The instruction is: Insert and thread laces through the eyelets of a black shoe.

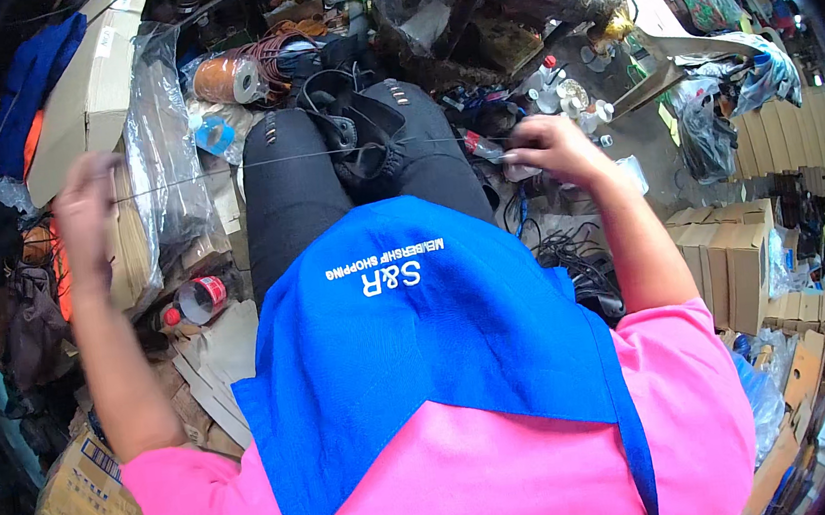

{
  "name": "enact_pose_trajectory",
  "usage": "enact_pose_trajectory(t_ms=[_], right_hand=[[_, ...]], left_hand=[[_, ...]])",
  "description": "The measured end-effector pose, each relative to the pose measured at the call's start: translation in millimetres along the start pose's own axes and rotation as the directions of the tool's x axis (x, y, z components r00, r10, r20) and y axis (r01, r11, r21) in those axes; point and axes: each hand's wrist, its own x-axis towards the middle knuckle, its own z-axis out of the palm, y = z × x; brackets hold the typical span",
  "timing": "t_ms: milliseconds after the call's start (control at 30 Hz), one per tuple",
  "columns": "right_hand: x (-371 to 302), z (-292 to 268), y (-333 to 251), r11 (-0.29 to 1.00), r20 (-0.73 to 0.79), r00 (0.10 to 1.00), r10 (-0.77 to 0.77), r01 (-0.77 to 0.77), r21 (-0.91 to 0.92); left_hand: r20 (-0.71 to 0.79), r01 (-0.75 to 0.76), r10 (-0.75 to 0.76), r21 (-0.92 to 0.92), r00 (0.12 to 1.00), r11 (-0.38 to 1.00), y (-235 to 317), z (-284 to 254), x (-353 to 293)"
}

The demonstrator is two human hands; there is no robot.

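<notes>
Stretched taut between the two hands: a thin dark thread, running almost level across the picture, from the left hand out wide at the person's left to the right hand out at the right. Long axis side to side, then, crossing just above both knees in black trousers and over the black shoe resting on the lap between them.

Left hand raised and closed, thread end apparently pinched or wound round the fingers, though seen from the back and too small to tell which. Right hand closed too, fingertips pinched on the other end, close beside a small bottle with a red cap.

Shoe nearer the right hand than the left; left hand drawn well away from it, near the clear plastic bag and the cardboard box. Thread seemingly passing right by the shoe's top edge, possibly through it; not resolvable at this size.

Round about: a blue apron over a pink shirt, a spool of brown cord beyond the left knee, a plastic bottle with a red cap lying on the floor at the left, stacked brown cartons at the right
</notes>
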Motion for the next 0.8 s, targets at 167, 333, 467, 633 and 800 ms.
enact_pose_trajectory(t_ms=[167, 333, 467, 633, 800], right_hand=[[-83.2, -19.5, 108.2, 0.933, -0.242, 0.904, 0.353, -0.358, 0.025], [-34.7, 5.2, 38.8, 0.975, -0.13, 0.97, 0.205, -0.191, 0.112], [32.3, 11.3, -46.7, 0.905, -0.123, 0.992, 0.024, 0.031, 0.424], [71.9, 15.0, -82.2, 0.89, -0.106, 0.988, -0.109, 0.144, 0.432], [77.4, 18.9, -74.2, 0.906, -0.085, 0.97, -0.228, 0.244, 0.347]], left_hand=[[-0.282, -0.24, 0.131, -0.395, 0.95, 0.887, -80.4, -176.8, 19.4], [-0.238, -0.09, 0.099, 0.05, 0.966, 0.995, -35.3, -14.3, 25.8], [0.334, -0.442, 0.432, -0.049, 0.838, 0.896, 50.8, 129.7, -9.5], [0.578, -0.584, 0.536, -0.122, 0.615, 0.803, 73.4, 201.2, -10.7], [0.714, -0.452, 0.418, -0.159, 0.562, 0.878, 69.7, 208.7, 6.1]])
